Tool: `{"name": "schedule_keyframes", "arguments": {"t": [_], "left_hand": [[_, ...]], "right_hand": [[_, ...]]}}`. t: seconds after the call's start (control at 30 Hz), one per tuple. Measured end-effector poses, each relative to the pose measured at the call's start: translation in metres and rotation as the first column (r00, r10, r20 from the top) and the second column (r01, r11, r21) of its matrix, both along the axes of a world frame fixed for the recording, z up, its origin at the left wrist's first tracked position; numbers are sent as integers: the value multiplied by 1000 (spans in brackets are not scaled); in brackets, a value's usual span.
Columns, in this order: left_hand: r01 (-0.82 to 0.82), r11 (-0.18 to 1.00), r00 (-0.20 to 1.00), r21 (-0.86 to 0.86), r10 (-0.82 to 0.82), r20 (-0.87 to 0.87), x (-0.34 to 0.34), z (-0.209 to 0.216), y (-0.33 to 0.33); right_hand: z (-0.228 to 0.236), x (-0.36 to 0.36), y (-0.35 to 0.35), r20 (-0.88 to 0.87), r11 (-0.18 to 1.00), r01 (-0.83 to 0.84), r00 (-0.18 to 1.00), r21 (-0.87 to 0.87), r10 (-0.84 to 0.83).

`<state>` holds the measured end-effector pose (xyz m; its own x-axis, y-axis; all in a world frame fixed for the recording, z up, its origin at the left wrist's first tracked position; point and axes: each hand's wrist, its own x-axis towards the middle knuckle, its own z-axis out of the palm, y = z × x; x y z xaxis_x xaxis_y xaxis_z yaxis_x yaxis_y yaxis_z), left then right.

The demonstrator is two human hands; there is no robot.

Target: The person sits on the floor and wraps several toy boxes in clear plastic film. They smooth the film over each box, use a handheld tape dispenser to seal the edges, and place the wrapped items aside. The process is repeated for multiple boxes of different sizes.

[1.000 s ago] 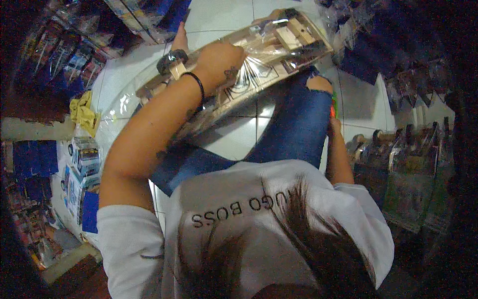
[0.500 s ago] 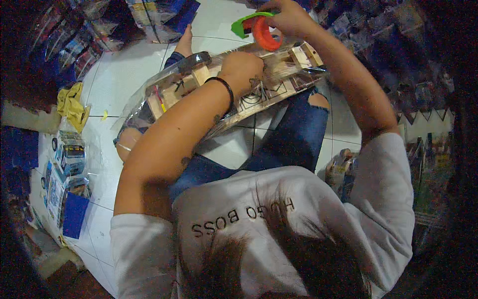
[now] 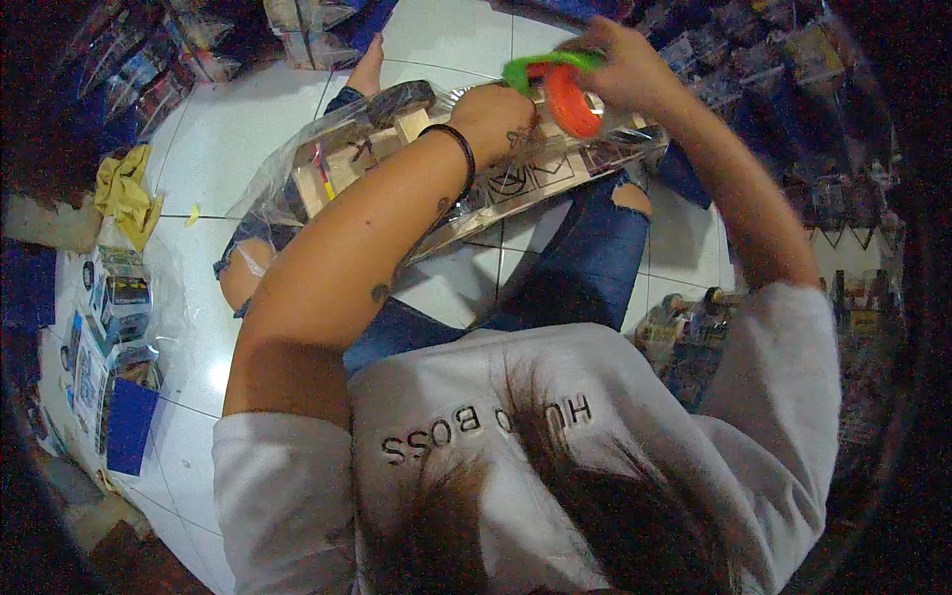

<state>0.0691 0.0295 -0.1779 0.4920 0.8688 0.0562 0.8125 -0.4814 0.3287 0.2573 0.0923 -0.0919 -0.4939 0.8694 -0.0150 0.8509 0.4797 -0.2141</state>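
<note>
Across my lap lies a long wooden toy truck [image 3: 436, 134] with dark wheels, inside a clear plastic bag [image 3: 288, 159]. Over its middle, my left hand [image 3: 491, 124] is closed, knuckles up, on the bag's plastic; its fingertips are hidden. Just to the right, my right hand [image 3: 630, 69] grips a green handheld tape dispenser [image 3: 585, 61] that carries an orange-red ring-shaped roll [image 3: 573, 104]. The dispenser's front end is close to my left knuckles, and the roll hangs over the truck's right part.
White tiles [image 3: 188, 347] make up the floor. On the left are a crumpled yellow bag [image 3: 129, 193] and wrapped blue-and-white toy vehicles [image 3: 109, 327]. Several wrapped toys [image 3: 684, 327] stand at my right, with more packages stacked along the far edges. My bare foot [image 3: 367, 69] is beyond the truck.
My right hand has brought the tape dispenser down and right, closer to the truck and to my left hand. My left hand stays on the bag, shifted only slightly.
</note>
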Motion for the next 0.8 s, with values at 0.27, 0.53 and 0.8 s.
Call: {"name": "schedule_keyframes", "arguments": {"t": [0.27,0.53,0.8], "left_hand": [[12,999,1000,34,-13,22,2,-10,10],[116,992,993,51,-115,-22,-4,-8,19],[49,998,974,-34,-55,-220,-7,23,22]], "right_hand": [[-35,56,-198,-216,973,153,970,175,-113],[-104,40,-217,-14,938,285,956,-195,-293],[-178,180,-192,-584,695,570,768,438,-262]]}}
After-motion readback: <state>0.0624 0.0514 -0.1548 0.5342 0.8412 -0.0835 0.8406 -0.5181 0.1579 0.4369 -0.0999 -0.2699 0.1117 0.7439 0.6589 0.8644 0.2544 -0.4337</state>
